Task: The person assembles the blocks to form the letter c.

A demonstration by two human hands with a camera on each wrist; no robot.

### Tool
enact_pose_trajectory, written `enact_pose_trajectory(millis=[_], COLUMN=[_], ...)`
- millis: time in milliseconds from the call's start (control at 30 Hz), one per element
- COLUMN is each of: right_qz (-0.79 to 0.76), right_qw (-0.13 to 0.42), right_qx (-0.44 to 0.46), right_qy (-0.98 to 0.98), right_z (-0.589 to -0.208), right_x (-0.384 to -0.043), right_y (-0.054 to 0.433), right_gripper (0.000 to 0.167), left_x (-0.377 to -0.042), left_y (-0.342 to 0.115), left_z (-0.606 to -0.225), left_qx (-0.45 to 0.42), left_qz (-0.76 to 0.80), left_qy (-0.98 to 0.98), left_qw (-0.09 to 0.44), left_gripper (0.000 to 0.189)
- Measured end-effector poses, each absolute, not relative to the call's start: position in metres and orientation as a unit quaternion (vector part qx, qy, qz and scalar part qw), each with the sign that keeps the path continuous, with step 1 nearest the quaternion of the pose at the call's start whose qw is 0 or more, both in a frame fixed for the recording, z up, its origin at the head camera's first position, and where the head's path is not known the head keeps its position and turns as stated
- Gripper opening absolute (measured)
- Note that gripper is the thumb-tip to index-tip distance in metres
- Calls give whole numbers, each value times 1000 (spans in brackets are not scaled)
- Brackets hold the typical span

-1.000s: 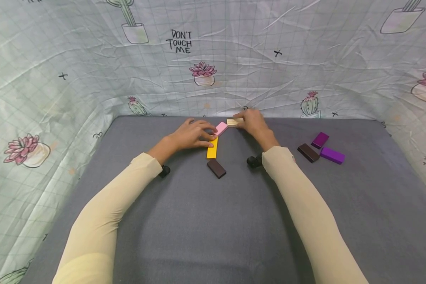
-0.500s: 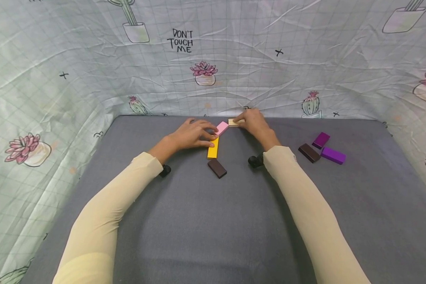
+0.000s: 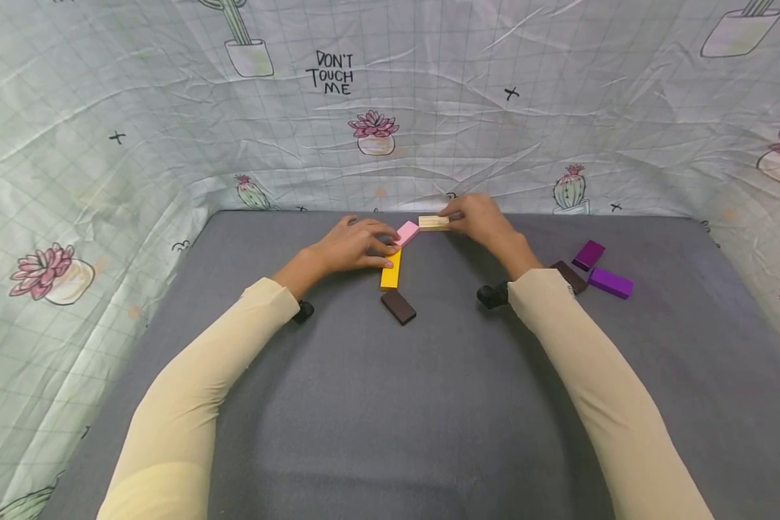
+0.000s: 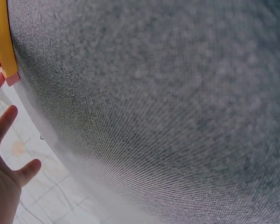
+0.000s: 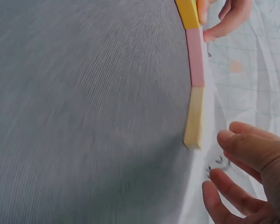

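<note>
On the grey cloth, a yellow block (image 3: 391,279), a pink block (image 3: 409,232) and a plain wooden block (image 3: 431,223) lie end to end in a bent line. My left hand (image 3: 353,247) rests with spread fingertips against the yellow and pink blocks. In the right wrist view the pink block (image 5: 196,58) meets the wooden block (image 5: 195,114) end on. My right hand (image 5: 252,168) is just off the wooden block's free end, fingers apart and holding nothing. A dark brown block (image 3: 399,307) sits at the yellow block's near end.
To the right lie a dark purple block (image 3: 588,255), a violet block (image 3: 611,283) and another dark brown block (image 3: 574,279), partly covered by my right sleeve (image 3: 578,347). A printed curtain (image 3: 455,123) rises right behind the table's far edge.
My right hand has let go of the wooden block and drawn back to the right, its sleeve now overlapping the right-hand brown block. My left hand has stayed in place.
</note>
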State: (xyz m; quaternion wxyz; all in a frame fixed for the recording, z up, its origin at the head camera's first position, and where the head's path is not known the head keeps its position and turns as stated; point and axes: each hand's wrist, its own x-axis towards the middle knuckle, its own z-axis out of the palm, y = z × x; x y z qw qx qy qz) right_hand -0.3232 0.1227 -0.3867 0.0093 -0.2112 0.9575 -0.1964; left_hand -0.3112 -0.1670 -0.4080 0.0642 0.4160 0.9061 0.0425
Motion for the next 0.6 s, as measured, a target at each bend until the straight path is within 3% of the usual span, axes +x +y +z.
enact_pose_trajectory(millis=[600], right_qz=[-146], right_qw=[38], right_qx=[-229], right_qy=[962], right_z=[-369], right_x=[-251], right_y=[222], right_gripper=[38], left_x=[-310], left_y=[-167], left_z=[-409], left_qx=[409], left_qz=[54], left_qy=[908], left_qw=[72], left_gripper=[45])
